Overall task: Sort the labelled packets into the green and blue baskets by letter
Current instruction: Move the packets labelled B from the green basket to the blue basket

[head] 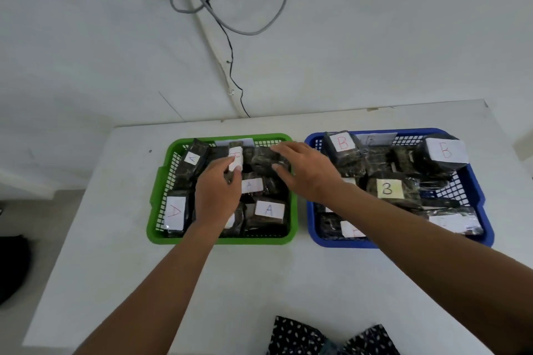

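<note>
Both my hands are over the green basket (161, 181): left hand (217, 190) pinches a white-labelled packet (236, 159), right hand (305, 170) grasps a dark packet (264, 160) just beside it.

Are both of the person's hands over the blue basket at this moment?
No, the left hand and the right hand are both over the green basket, while the blue basket has no hand in it.

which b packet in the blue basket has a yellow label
The packet with the yellow label lying mid-basket, near the right forearm; the other B packets in the blue basket carry white labels.
</note>
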